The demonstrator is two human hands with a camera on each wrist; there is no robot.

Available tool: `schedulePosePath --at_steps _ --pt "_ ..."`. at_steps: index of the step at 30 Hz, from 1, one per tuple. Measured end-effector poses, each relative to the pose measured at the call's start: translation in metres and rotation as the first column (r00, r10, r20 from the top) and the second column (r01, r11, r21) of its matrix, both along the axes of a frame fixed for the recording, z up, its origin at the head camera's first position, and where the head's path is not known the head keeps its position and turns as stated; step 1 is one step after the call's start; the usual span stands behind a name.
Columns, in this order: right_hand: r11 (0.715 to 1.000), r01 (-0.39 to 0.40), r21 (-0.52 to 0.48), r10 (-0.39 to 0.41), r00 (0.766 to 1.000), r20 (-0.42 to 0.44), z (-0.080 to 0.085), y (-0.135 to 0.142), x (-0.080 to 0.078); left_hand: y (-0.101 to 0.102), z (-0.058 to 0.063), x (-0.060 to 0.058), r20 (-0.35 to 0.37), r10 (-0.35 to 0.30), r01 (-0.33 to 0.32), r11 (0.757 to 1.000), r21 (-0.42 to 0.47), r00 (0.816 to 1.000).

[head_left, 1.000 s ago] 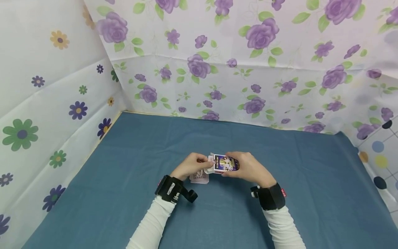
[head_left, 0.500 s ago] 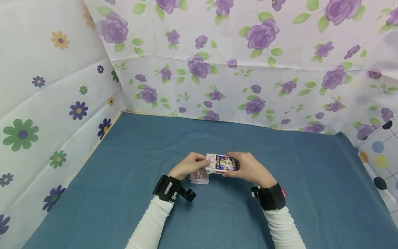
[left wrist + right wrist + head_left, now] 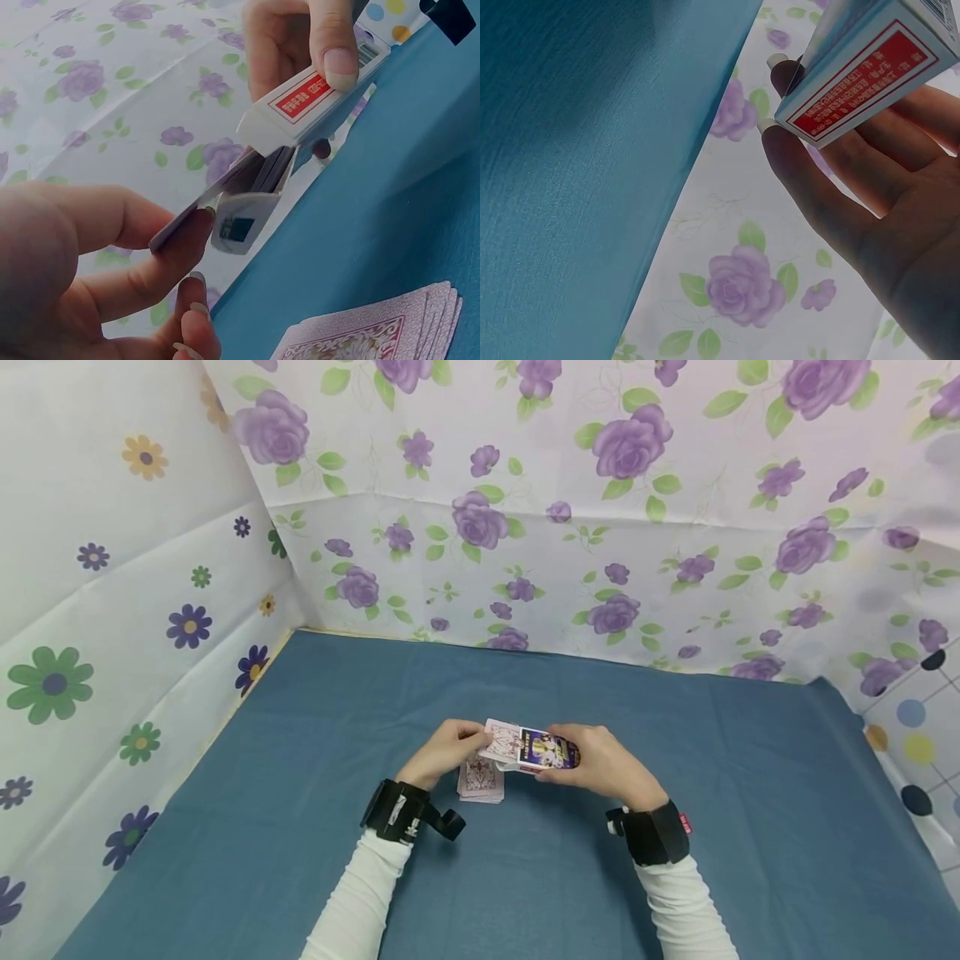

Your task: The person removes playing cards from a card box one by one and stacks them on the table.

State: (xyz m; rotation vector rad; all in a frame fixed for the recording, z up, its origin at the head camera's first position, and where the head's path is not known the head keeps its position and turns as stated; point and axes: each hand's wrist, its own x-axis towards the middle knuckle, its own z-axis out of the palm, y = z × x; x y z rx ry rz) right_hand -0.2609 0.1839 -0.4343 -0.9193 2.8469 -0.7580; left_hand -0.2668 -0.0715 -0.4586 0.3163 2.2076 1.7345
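My right hand [image 3: 606,766] grips a playing card box [image 3: 550,750] by its sides, thumb on the near side. The box's open end faces left, with a flap [image 3: 241,223] hanging down in the left wrist view. My left hand [image 3: 445,752] pinches a few playing cards [image 3: 502,741] between thumb and fingers. They stick partly out of the box. More cards are visible inside the box in the left wrist view. A stack of playing cards [image 3: 481,779], patterned backs up, lies on the cloth below the left hand. The right wrist view shows the box's red label [image 3: 866,81].
A blue cloth [image 3: 360,710] covers the table. Flowered sheets [image 3: 555,527] hang behind it and along the left side. Both wrists wear black camera straps [image 3: 657,835].
My left hand has drawn the cards leftward, so more of them shows outside the box. The right hand and the box have hardly moved. The stack on the cloth stays put.
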Motion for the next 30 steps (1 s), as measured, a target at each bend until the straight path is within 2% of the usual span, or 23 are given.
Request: schedulePosePath --at_steps 7,12,18,23,27,30 --pt "1.000 0.021 0.002 -0.021 1.000 0.007 -0.001 0.002 -0.001 -0.004 -0.002 -0.001 -0.016 0.031 -0.031 0.999 -0.012 0.999" --pt "0.999 0.039 0.009 -0.040 0.999 0.010 -0.001 0.004 -0.002 -0.006 -0.005 -0.003 0.024 0.115 -0.115 0.993 -0.013 0.993" --pt "0.999 0.040 0.006 -0.040 0.999 -0.001 -0.002 0.006 -0.003 -0.008 -0.006 -0.005 0.095 0.235 -0.238 0.971 0.019 0.967" --pt "0.999 0.043 0.007 -0.043 0.999 -0.003 -0.002 0.008 -0.004 -0.010 -0.009 -0.007 0.051 0.300 -0.300 0.954 -0.008 0.953" --pt "0.999 0.046 0.010 -0.046 0.999 -0.008 -0.002 0.009 -0.005 -0.011 -0.012 -0.009 0.017 0.325 -0.325 0.945 -0.025 0.945" --pt "0.999 0.043 0.011 -0.042 0.999 -0.008 -0.003 0.009 -0.005 -0.012 -0.016 -0.008 -0.024 0.336 -0.337 0.938 -0.077 0.942"
